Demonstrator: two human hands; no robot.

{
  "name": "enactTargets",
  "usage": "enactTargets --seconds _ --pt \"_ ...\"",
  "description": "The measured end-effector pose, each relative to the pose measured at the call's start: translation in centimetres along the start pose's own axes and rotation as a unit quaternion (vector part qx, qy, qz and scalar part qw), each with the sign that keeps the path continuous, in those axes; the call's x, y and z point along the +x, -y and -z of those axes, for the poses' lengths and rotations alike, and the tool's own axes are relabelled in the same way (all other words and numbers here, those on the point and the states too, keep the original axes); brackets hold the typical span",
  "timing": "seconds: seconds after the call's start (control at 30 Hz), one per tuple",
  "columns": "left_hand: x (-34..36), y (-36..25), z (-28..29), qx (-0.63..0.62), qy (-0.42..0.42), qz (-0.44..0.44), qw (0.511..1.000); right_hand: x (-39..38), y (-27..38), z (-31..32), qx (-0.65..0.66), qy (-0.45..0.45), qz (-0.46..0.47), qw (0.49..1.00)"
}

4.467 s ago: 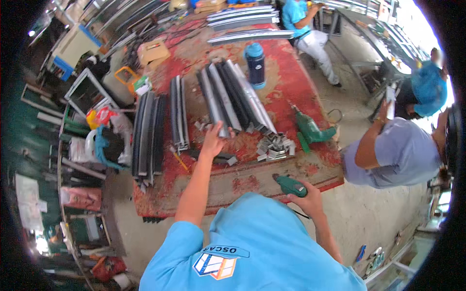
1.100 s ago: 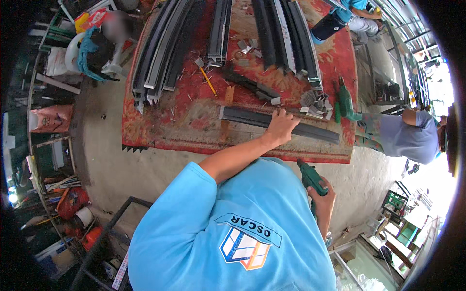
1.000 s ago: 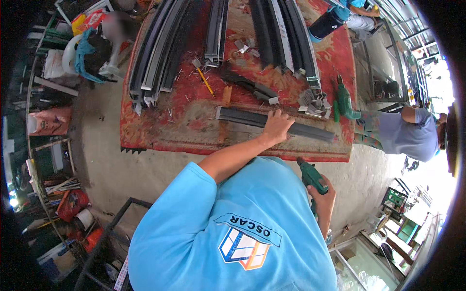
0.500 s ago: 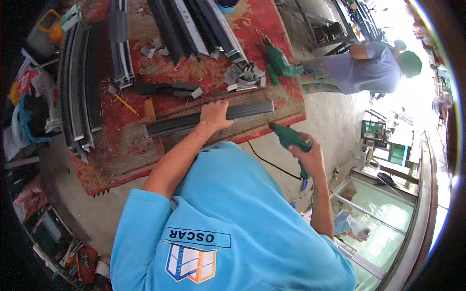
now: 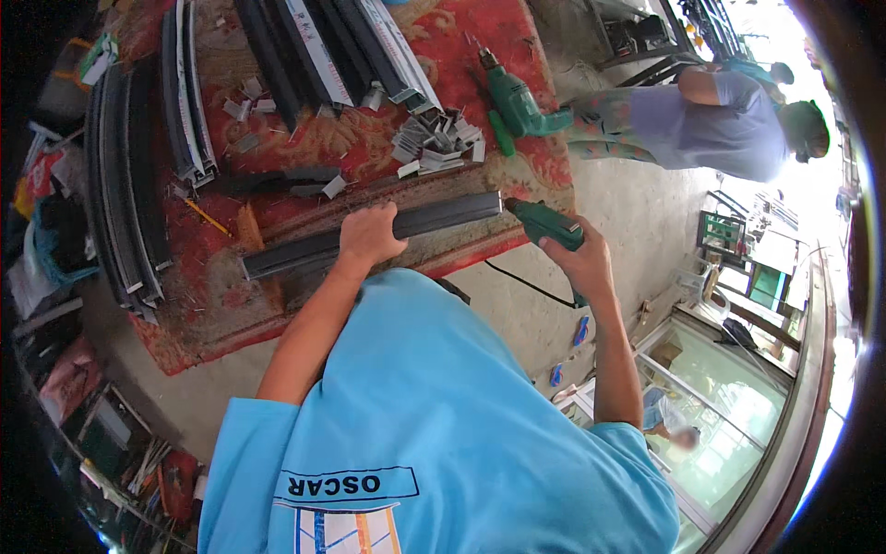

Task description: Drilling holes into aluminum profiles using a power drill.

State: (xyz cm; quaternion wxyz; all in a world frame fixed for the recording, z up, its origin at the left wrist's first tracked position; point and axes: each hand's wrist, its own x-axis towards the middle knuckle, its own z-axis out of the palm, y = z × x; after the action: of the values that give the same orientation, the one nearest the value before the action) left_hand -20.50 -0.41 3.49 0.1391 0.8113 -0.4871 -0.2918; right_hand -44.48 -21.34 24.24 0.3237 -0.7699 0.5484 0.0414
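My left hand [image 5: 369, 235] presses down on a dark metal profile bar [image 5: 443, 214] that lies across the near edge of a red patterned carpet [image 5: 369, 148]. My right hand [image 5: 580, 263] grips a green power drill [image 5: 544, 222]. The drill's nose sits right at the bar's right end; whether it touches is not clear. A black cable [image 5: 521, 282] trails from the drill over the concrete floor.
A second green drill [image 5: 517, 102] and a pile of small metal brackets [image 5: 434, 143] lie beyond the bar. Several long profiles [image 5: 323, 46] lie at the back, more profiles [image 5: 129, 175] at the left. Another person [image 5: 711, 115] bends over at the right.
My right hand has brought the drill from beside my body up to the bar's right end. My left hand stays on the bar. The view has swung to the right.
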Motion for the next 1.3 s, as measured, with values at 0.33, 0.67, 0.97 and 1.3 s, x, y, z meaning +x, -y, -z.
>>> enactTargets --seconds 0.33,0.67,0.97,1.3 --pt "0.0 -0.6 0.6 0.022 0.029 0.025 0.999 1.8 -0.5 0.9 -0.012 0.036 -0.009 0.999" --pt "0.0 -0.8 0.9 0.02 0.024 0.026 0.999 1.9 -0.1 1.6 -0.005 0.05 -0.001 0.999" --pt "0.0 -0.7 0.9 0.018 0.032 0.031 0.999 2.0 0.1 1.6 -0.01 0.061 -0.009 0.998" --pt "-0.1 -0.6 0.8 0.014 0.031 0.031 0.999 1.8 0.2 1.3 -0.035 0.053 0.009 0.998"
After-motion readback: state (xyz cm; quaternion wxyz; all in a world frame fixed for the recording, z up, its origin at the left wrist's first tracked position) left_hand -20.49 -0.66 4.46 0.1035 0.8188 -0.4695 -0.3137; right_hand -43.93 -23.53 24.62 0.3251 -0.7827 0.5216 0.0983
